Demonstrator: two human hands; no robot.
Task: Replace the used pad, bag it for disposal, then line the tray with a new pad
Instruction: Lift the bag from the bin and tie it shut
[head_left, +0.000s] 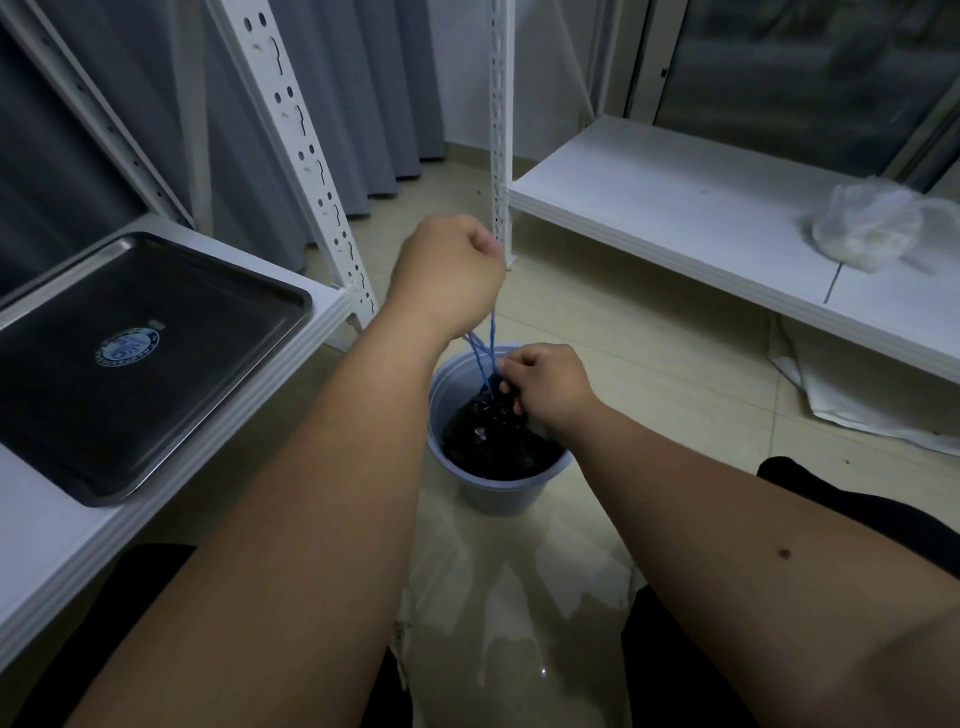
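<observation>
A black rubbish bag sits inside a pale blue bucket on the floor. Its blue drawstrings run up taut into my left hand, which grips them in a fist above the bucket. My right hand pinches the gathered neck of the bag at the bucket's rim. A bare metal tray with a round sticker lies on the white shelf at the left. The bag's contents are hidden.
A white shelf at the right carries a crumpled clear plastic bag. White slotted rack posts stand behind the bucket. White sheets lie on the tiled floor under the right shelf. Grey curtains hang at the back.
</observation>
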